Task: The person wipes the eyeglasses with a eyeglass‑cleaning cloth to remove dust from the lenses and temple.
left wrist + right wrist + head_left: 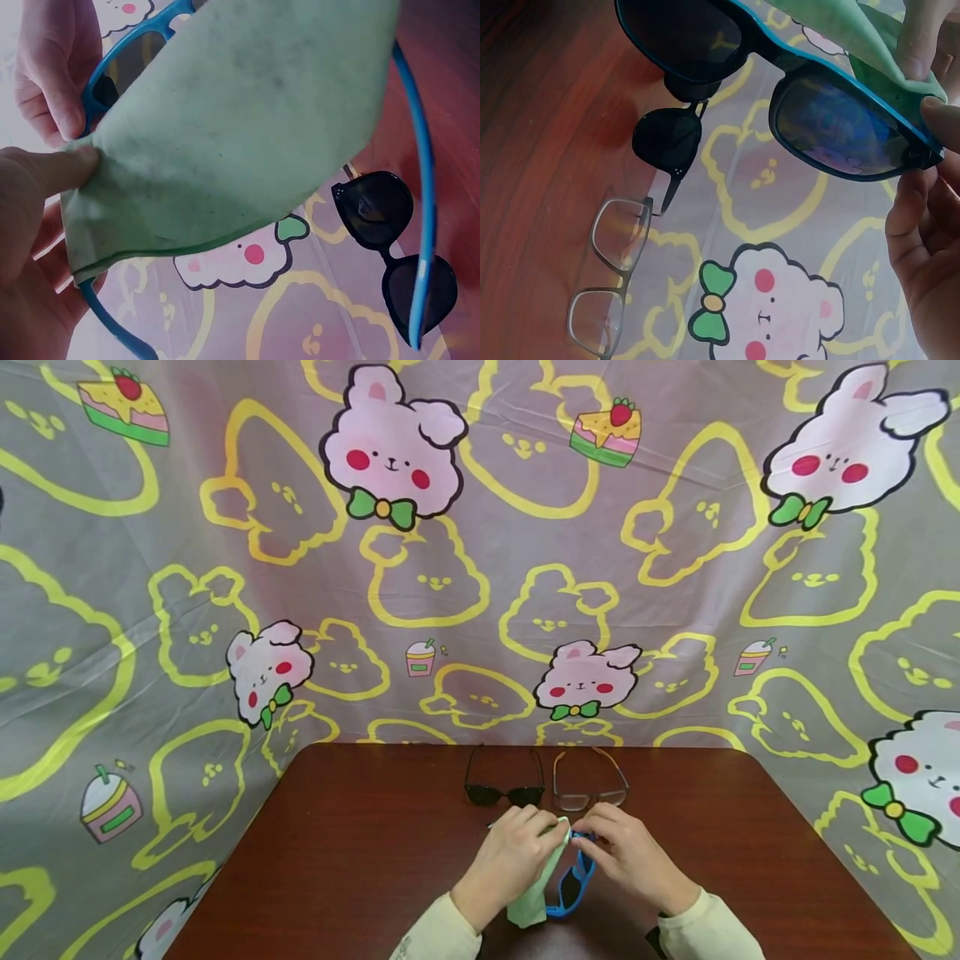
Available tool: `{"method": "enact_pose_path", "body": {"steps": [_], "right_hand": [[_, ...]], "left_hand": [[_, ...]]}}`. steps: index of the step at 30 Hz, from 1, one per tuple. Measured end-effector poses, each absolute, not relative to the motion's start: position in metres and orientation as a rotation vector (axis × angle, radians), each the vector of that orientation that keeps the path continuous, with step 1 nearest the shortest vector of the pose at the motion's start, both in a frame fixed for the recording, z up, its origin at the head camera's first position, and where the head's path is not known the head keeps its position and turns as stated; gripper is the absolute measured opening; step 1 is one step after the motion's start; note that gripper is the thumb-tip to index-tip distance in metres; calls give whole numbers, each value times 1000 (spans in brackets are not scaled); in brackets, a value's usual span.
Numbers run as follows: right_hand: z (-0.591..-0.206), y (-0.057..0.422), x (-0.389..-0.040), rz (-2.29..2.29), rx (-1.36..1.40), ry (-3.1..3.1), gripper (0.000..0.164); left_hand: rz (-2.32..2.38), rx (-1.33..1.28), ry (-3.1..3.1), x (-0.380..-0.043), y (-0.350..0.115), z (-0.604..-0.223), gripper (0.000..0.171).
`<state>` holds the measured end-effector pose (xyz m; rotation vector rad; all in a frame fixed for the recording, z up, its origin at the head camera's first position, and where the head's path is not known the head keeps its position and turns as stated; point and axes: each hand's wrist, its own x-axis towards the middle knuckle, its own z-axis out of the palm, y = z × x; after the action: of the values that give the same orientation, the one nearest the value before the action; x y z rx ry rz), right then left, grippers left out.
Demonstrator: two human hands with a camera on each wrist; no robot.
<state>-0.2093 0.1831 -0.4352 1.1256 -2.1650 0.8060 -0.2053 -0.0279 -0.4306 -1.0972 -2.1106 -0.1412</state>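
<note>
My left hand (517, 847) pinches a pale green cleaning cloth (240, 112) between thumb and fingers. The cloth hangs down beside blue-framed sunglasses (567, 910) and, in the left wrist view, covers part of them. With thumb and fingertips, my right hand (626, 852) grips the sunglasses at one outer corner of the frame. Their dark lenses (832, 124) face the right wrist camera. The blue temple arms (420, 150) are unfolded, one reaching out past the cloth. Both hands are close together over the near half of the table.
Black sunglasses (504, 795) and clear-lens glasses (592, 800) lie side by side on the brown table (337, 843), just beyond my hands, temple arms spread toward the back. A patterned curtain (480, 552) hangs behind the table and along both sides.
</note>
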Motion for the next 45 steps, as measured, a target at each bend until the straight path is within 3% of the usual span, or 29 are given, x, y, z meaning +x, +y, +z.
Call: {"method": "enact_pose_path", "body": {"steps": [22,34,45], "right_hand": [[-438,184,-210,838,1167,-2172,17],[-438,188,-210,854,1164,-2151,29],[-438,192,-209,843,1163,-2170,24]], "left_hand": [[-128,-1080,-2074,-206,-33,-429,25],[-87,-1080,-2048,-210,-41,-428,31],[-134,-1082,-2041,-210,-47,-426,27]]}}
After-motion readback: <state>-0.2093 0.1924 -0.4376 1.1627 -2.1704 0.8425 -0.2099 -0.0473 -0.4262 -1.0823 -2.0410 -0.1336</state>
